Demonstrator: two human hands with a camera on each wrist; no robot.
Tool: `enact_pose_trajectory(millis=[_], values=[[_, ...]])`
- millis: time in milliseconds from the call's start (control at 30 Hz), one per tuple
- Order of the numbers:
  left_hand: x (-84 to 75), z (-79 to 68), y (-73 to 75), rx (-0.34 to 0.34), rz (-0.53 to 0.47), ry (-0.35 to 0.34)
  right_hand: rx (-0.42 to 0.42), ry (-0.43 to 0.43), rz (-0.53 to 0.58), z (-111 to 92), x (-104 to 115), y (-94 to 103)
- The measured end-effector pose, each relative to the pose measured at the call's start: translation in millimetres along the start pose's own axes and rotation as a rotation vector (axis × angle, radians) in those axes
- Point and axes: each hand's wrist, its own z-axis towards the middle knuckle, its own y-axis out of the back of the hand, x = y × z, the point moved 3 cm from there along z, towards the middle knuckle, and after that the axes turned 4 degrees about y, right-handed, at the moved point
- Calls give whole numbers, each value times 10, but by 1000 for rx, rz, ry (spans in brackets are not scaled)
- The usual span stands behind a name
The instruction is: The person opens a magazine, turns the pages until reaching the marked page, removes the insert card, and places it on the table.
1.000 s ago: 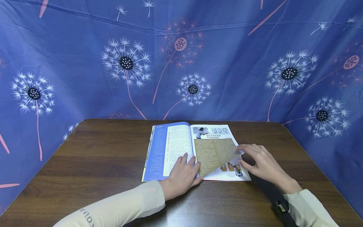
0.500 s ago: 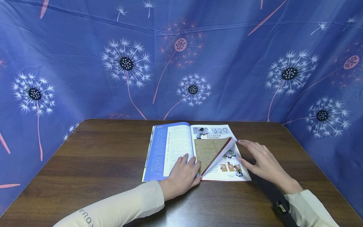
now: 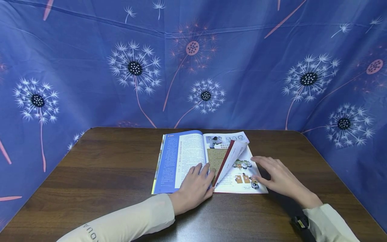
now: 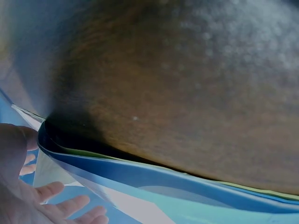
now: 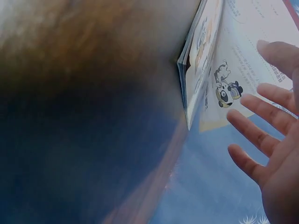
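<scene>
An open magazine (image 3: 188, 158) lies on the wooden table, its left page blue-bordered with columns of text. Resting across the lower middle by the spine is my left hand (image 3: 195, 186), fingers fairly straight. A loose page (image 3: 234, 156) with a dark red edge stands curled up from the right half, leaning left, over a page with cartoon panda drawings. My right hand (image 3: 279, 178) is at the magazine's right edge, thumb and fingers spread apart. In the right wrist view the fingers of that hand (image 5: 275, 126) hold nothing. The left wrist view shows the magazine's curved lower edge (image 4: 140, 175).
A dark brown wooden table (image 3: 105, 168) carries the magazine. Behind and at both sides hangs a blue cloth (image 3: 242, 67) printed with dandelions. A black band (image 3: 300, 222) is at the right wrist, by the pale sleeve.
The lifted page has slipped away from my right fingertips and swung left, curling upright. My right hand has lowered slightly. The left hand stays in place.
</scene>
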Motion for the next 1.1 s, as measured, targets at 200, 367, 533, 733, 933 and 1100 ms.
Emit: enact_pose_trajectory(millis=[200,367,533,733,933,1100], values=[[2,2,1,-8,6,9,38,13,18,-19,20,-46],[11,2,4,-4,-12,12,101,10,29,-28,40,-78],[13,3,12,-20,-34,6,138,9,35,-44,56,-106],[15,5,10,-55,-12,21,181,7,30,-77,60,-128],[17,1,17,-64,-29,26,200,16,36,-94,79,-138],[10,2,23,-68,-39,12,195,50,28,-98,93,-132]])
